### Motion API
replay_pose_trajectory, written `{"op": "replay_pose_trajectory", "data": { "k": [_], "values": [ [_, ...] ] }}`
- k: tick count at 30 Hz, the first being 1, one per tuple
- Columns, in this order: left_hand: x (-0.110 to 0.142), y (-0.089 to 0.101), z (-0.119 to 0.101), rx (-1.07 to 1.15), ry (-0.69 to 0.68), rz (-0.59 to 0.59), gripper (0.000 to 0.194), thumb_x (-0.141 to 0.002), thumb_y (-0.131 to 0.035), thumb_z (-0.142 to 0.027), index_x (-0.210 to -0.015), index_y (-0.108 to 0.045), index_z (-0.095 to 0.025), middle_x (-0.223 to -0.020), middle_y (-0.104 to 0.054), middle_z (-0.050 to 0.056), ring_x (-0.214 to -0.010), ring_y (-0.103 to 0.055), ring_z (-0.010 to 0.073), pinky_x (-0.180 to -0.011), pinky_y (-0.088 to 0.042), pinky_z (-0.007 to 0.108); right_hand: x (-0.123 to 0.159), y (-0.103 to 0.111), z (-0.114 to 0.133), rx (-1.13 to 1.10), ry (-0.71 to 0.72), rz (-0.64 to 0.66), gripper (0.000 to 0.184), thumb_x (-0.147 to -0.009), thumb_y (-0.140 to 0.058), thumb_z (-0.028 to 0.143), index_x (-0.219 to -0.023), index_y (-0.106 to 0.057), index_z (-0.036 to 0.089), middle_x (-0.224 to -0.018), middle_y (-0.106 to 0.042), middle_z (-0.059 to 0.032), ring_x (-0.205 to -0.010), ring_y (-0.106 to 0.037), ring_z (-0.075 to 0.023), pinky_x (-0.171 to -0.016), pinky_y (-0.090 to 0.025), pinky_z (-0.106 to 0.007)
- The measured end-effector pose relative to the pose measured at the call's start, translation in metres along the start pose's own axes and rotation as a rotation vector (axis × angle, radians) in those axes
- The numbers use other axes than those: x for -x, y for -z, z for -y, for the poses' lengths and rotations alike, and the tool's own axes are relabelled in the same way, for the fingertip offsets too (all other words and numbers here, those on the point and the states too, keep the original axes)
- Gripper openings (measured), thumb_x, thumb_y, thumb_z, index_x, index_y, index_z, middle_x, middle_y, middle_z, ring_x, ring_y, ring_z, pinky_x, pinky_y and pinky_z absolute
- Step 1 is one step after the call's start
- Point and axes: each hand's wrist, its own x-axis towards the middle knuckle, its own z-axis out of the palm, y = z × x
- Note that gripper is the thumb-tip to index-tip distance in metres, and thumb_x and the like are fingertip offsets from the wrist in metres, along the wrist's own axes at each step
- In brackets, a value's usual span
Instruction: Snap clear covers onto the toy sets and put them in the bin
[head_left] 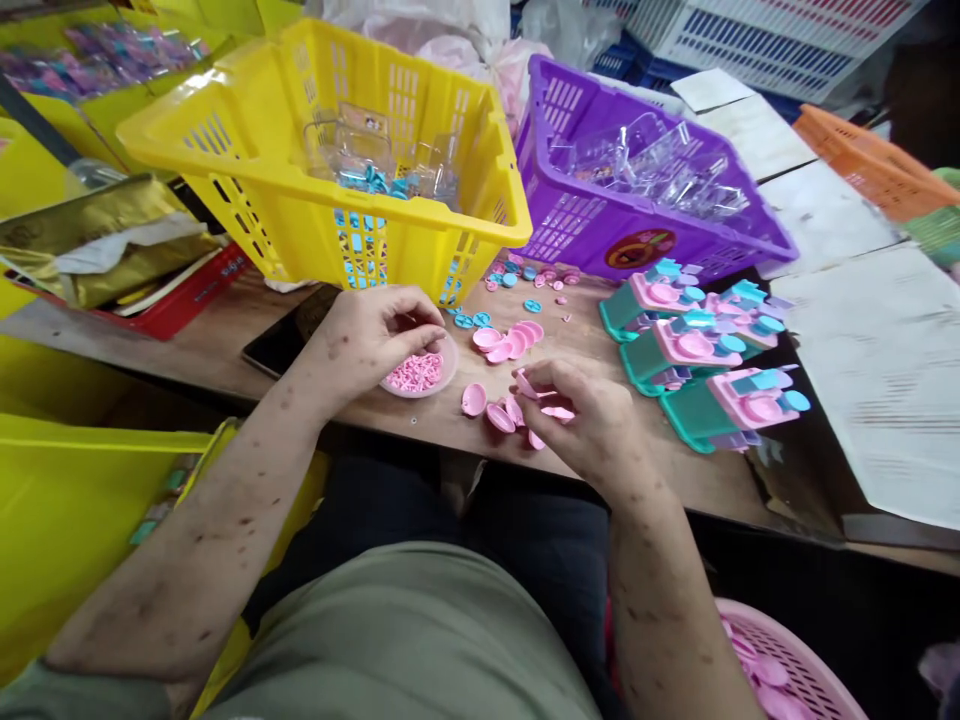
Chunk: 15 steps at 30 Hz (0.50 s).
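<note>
My left hand (379, 335) is over the rim of a small round dish (450, 365) of tiny pink plastic pieces (417, 373). Its thumb and fingers are pinched together, and whatever lies between them is hidden. My right hand (581, 412) pinches a pink oval plastic piece (525, 383) between thumb and fingertips, just above the tabletop. Beneath and beside it lie several loose pink oval pieces (474, 400). Farther back is an overlapping cluster of similar pink ovals (508, 345), with small blue discs (482, 319) near it.
Behind stand a yellow basket (300, 215) and a purple basket (592, 215) with clear plastic packaging. Several pink-and-teal toy assemblies (694, 345) line the right side. A dark phone (274, 340) lies left, beside a red box (187, 295). A pink basket (814, 655) sits below right.
</note>
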Motion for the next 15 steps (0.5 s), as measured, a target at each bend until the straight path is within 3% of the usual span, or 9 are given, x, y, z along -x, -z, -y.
{"op": "replay_pose_trajectory", "data": {
  "k": [3, 6, 11, 15],
  "values": [
    [0.006, -0.005, -0.012, 0.297, 0.137, -0.001, 0.020, -0.085, -0.094, -0.036, -0.094, -0.090, -0.019, -0.098, -0.088, 0.009, -0.090, -0.082, 0.0231, -0.087, -0.067, 0.034, 0.011, -0.005, 0.012, -0.072, 0.076, -0.049, 0.015, -0.107, -0.073, 0.019, -0.117, -0.080, 0.026, -0.118, -0.085, -0.0068, -0.109, -0.083, -0.0241, -0.090, -0.070, -0.038],
    [0.014, -0.009, -0.025, 0.440, 0.253, 0.069, 0.028, -0.078, -0.102, -0.038, -0.096, -0.092, -0.020, -0.104, -0.089, 0.011, -0.096, -0.084, 0.0265, -0.091, -0.069, 0.038, 0.019, -0.012, 0.019, -0.134, 0.134, -0.126, 0.018, -0.107, -0.074, 0.018, -0.118, -0.083, 0.029, -0.122, -0.086, -0.0064, -0.108, -0.084, -0.0221, -0.089, -0.070, -0.037],
    [0.029, -0.019, -0.041, 0.470, 0.230, 0.131, 0.029, -0.079, -0.101, -0.040, -0.097, -0.091, -0.020, -0.113, -0.088, 0.011, -0.107, -0.083, 0.0285, -0.096, -0.069, 0.037, 0.027, -0.014, 0.028, -0.165, 0.137, -0.230, 0.016, -0.102, -0.081, 0.019, -0.111, -0.086, 0.031, -0.121, -0.085, -0.0056, -0.106, -0.084, -0.0225, -0.093, -0.070, -0.039],
    [0.026, -0.026, -0.029, 0.346, 0.191, 0.038, 0.029, -0.086, -0.093, -0.040, -0.105, -0.090, -0.019, -0.110, -0.088, 0.010, -0.100, -0.082, 0.0255, -0.094, -0.068, 0.036, 0.028, -0.017, 0.027, -0.202, 0.117, -0.252, 0.012, -0.101, -0.084, 0.018, -0.106, -0.086, 0.028, -0.113, -0.086, -0.0056, -0.101, -0.083, -0.0207, -0.090, -0.070, -0.036]
  ]
}}
